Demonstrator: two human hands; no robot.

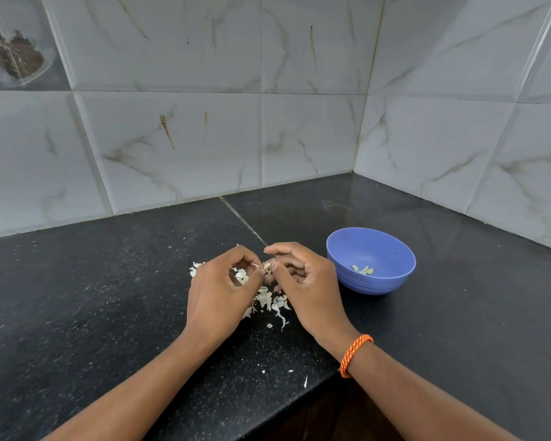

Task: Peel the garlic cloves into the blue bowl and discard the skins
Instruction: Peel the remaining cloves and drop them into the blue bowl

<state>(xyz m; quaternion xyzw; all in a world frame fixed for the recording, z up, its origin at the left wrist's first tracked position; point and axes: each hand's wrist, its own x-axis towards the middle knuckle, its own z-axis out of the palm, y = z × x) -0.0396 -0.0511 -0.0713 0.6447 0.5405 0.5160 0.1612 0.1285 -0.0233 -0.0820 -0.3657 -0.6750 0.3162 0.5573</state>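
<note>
Both hands were close together above the black table [109, 297]. The left hand [218, 289] and the right hand [303, 281] pinched one small garlic clove [267, 268] between their fingertips. Under them lay a heap of white garlic skins [269, 302]. The blue bowl [370, 261] stood just right of the right hand, with some peeled cloves [362, 269] inside.

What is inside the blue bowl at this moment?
The blue bowl holds a few pale peeled garlic cloves at its bottom. Its near wall hides part of the floor, so an exact count is uncertain.
</note>
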